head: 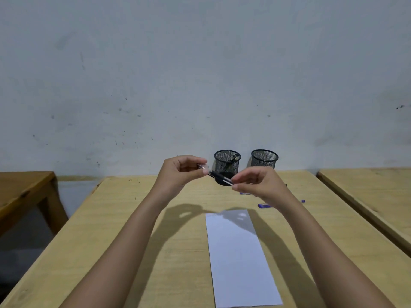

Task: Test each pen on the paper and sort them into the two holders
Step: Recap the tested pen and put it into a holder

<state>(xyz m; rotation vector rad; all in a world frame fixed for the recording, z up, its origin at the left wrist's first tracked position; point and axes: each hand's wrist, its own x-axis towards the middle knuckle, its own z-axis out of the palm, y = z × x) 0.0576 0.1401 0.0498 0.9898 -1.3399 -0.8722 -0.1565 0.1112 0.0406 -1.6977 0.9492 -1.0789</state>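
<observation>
Both my hands are raised above the table and hold one dark pen between them. My left hand pinches its clear cap end, and my right hand pinches the barrel's other end. Behind the pen stand two black mesh holders: the left holder has a pen inside, while the right holder shows nothing inside. A white strip of paper lies on the wooden table in front of me. Blue pens lie on the table under my right hand, partly hidden.
A grey wall rises right behind the holders. A darker wooden table stands to the left across a gap, and another light table to the right.
</observation>
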